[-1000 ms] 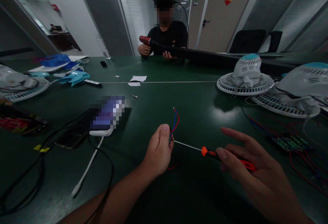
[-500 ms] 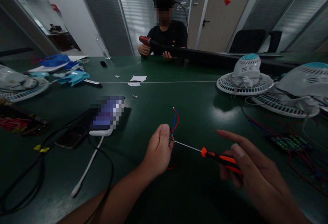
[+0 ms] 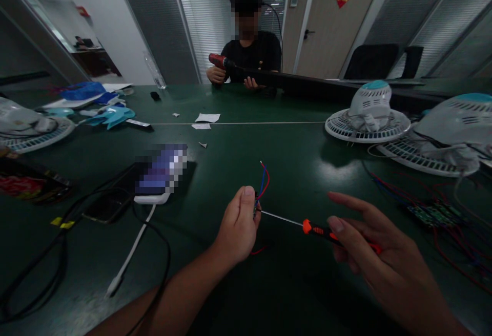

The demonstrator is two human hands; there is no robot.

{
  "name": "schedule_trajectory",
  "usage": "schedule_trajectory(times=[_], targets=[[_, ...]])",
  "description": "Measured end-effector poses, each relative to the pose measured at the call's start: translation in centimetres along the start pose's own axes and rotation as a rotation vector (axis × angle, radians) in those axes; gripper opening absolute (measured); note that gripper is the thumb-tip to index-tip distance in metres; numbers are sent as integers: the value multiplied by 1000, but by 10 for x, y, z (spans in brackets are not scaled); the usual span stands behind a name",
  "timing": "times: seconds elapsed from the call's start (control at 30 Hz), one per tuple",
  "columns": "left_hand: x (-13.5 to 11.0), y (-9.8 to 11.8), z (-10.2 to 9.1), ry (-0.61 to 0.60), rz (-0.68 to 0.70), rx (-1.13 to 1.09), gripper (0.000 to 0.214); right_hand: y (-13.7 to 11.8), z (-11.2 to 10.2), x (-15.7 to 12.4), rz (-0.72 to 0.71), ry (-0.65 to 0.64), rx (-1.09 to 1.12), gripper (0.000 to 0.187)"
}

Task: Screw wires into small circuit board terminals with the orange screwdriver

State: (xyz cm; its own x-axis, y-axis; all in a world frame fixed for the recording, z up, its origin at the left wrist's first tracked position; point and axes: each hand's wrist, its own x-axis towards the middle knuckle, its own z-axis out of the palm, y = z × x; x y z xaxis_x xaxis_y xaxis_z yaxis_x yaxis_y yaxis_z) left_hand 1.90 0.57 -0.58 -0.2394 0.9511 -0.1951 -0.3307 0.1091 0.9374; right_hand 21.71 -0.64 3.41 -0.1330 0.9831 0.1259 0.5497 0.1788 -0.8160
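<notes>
My left hand (image 3: pixel 239 223) is closed around a small circuit board (image 3: pixel 256 206), most of it hidden by the thumb and fingers. Red and blue wires (image 3: pixel 264 177) rise from its upper edge, and a red wire end shows below the hand. An orange and black screwdriver (image 3: pixel 319 231) lies almost level, its thin metal shaft reaching left to the board's edge. My right hand (image 3: pixel 378 254) grips the handle between thumb and fingers, with the index finger stretched out above it. Whether the tip sits in a screw or terminal is too small to see.
Wired circuit boards (image 3: pixel 436 213) lie at right, below white fan-like housings (image 3: pixel 371 113). A phone (image 3: pixel 161 169), cables (image 3: pixel 132 251) and a dark packet (image 3: pixel 33 177) occupy the left. Paper scraps (image 3: pixel 207 118) lie farther back. Across the green table (image 3: pixel 292 167), a person holds a red drill (image 3: pixel 218 60).
My right thumb has slid left along the screwdriver handle, and the hand has turned slightly around it. My left hand and the circuit board stay in place.
</notes>
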Motion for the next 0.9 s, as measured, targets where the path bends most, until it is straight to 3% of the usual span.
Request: schedule_trajectory(times=[0.5,0.9], targets=[[1,-2,-3,-16,8,42,43,-2,1,0,-48,28,-16,44],[2,-2,-3,-35,17,80,43,0,1,-3,87,-11,8,53]])
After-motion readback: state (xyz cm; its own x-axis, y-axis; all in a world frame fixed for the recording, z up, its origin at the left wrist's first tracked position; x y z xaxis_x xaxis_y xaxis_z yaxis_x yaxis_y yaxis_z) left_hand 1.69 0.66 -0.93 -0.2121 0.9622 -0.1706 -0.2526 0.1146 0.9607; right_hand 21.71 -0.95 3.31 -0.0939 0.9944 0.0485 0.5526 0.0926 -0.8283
